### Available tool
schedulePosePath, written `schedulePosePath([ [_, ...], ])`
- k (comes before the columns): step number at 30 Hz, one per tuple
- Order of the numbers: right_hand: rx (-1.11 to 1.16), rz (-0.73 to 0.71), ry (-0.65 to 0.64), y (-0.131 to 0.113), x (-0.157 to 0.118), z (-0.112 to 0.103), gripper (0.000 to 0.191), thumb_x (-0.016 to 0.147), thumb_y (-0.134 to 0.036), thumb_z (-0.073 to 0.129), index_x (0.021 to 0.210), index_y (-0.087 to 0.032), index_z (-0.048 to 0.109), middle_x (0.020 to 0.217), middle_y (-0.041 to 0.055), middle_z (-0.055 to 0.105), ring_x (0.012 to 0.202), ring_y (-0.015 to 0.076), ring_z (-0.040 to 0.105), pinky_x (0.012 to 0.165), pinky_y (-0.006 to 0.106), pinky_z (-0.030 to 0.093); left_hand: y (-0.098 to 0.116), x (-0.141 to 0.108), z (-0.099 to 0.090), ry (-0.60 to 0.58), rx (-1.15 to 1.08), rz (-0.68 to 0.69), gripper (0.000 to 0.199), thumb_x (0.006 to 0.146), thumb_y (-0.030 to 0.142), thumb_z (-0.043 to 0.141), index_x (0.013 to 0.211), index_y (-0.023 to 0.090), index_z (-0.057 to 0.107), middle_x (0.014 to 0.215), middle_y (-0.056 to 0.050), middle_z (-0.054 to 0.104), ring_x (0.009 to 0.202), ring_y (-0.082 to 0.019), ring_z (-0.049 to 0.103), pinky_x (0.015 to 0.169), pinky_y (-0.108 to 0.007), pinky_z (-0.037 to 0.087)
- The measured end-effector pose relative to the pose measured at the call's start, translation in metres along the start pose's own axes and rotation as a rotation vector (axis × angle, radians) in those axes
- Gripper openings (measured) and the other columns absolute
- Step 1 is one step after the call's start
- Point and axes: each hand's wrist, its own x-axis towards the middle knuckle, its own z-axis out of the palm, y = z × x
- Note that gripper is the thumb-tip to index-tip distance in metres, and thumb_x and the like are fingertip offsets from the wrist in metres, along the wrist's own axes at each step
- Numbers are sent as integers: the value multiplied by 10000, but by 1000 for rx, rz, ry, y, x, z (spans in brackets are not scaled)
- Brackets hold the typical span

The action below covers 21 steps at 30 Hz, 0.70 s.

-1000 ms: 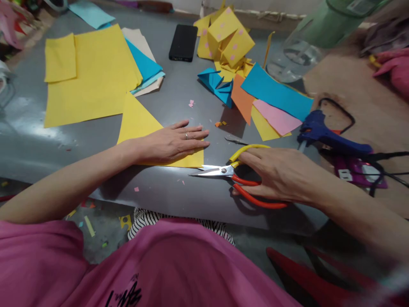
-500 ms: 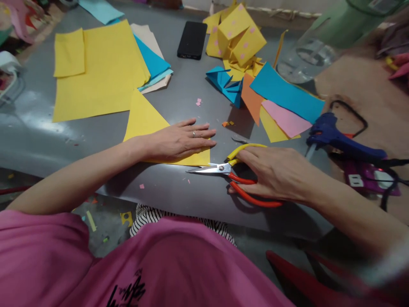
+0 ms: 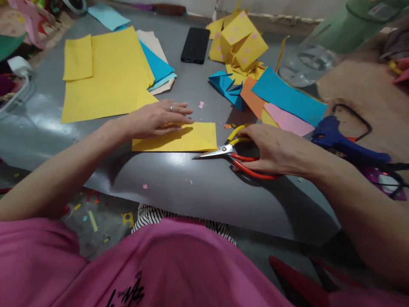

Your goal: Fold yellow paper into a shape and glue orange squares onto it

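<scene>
Scissors (image 3: 223,149) with yellow and red handles are held in my right hand (image 3: 275,149), their blades pointing left at the lower right corner of a yellow paper piece (image 3: 198,136). My left hand (image 3: 159,117) lies over that paper's upper left part, fingers spread and pointing right. A larger yellow sheet (image 3: 105,81) with a smaller yellow piece (image 3: 78,57) on it lies to the upper left. Blue paper (image 3: 155,59) shows from under its right side.
A black phone (image 3: 195,45) lies near the back, beside a yellow spotted paper shape (image 3: 244,40). Blue (image 3: 289,96), orange (image 3: 252,97) and pink (image 3: 286,118) pieces lie right of centre, near a blue glue gun (image 3: 345,143) and clear bottle (image 3: 306,62).
My left hand has moved up and left, uncovering more of the yellow paper. The paper and the scissors in my right hand sit higher in view. The view has shifted slightly.
</scene>
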Motion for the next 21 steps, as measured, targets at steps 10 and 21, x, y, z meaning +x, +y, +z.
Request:
schedulePosePath([
  [10,29,-213,54,2,-1,2,457,916,-544,547,1230,-218,604,1205,172,650,1112,364,634,895,554,549,-9,-16,16,-135,89,-57,566,1067,492,172,1578,313,336,1685,-27,265,1563,-248,221,1272,-487,139],
  [21,76,-204,10,3,-8,3,420,910,-491,609,1295,-325,594,1222,132,663,1112,371,635,908,569,537,-5,-16,13,-168,80,-80,580,1063,500,146,1579,315,334,1700,-22,208,1572,-256,187,1269,-509,119],
])
